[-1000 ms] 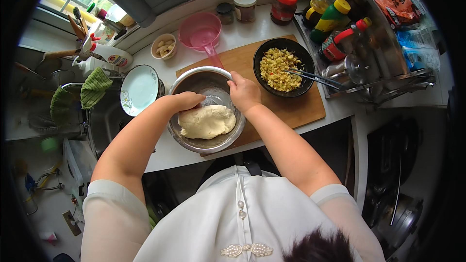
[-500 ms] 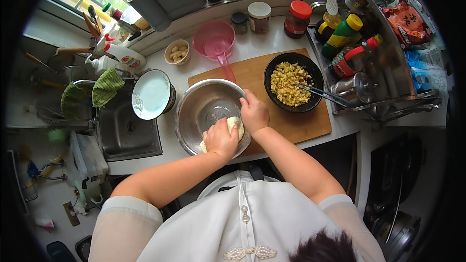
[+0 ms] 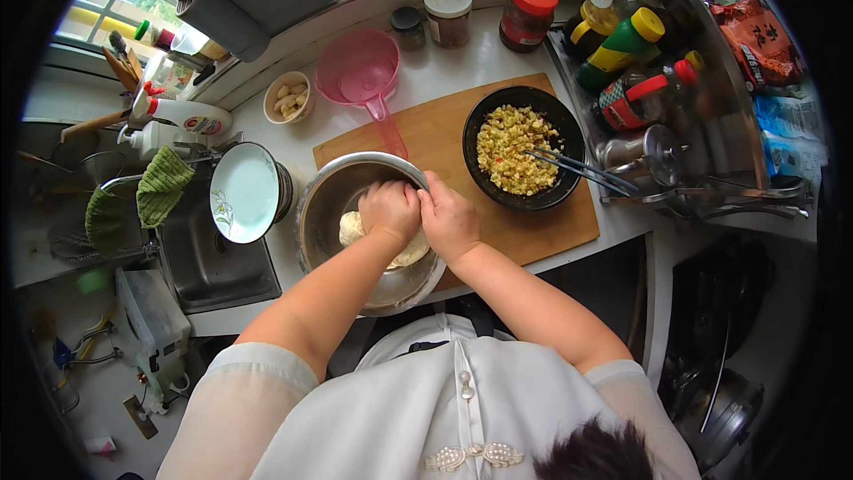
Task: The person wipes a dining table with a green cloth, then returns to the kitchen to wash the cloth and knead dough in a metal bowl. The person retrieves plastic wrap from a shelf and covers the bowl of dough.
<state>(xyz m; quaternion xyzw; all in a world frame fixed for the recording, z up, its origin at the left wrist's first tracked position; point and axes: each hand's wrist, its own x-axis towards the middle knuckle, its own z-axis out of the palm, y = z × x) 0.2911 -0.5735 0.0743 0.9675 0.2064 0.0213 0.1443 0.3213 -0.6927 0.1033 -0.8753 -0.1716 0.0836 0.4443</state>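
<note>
My left hand (image 3: 391, 210) is inside the steel bowl (image 3: 318, 213), fingers curled and pressing on pale dough (image 3: 352, 229), much of which it covers. My right hand (image 3: 451, 224) grips the bowl's right rim, close beside the left. The bowl overlaps the front-left part of a wooden board (image 3: 555, 227). To the right on that board is a black bowl (image 3: 484, 111) of chopped yellow food, with chopsticks (image 3: 586, 171) resting in it.
A pink scoop (image 3: 355, 69), a bowl of pale cloves (image 3: 286, 98) and several jars (image 3: 446, 18) line the back. At left are stacked plates (image 3: 244, 196), green cloths (image 3: 162, 187) and a sink (image 3: 213, 267); at right, a rack of bottles (image 3: 622, 53).
My left hand went from the dough's left side onto it, then farther up and inward toward my right hand, bunching the dough. My right hand stays on the rim.
</note>
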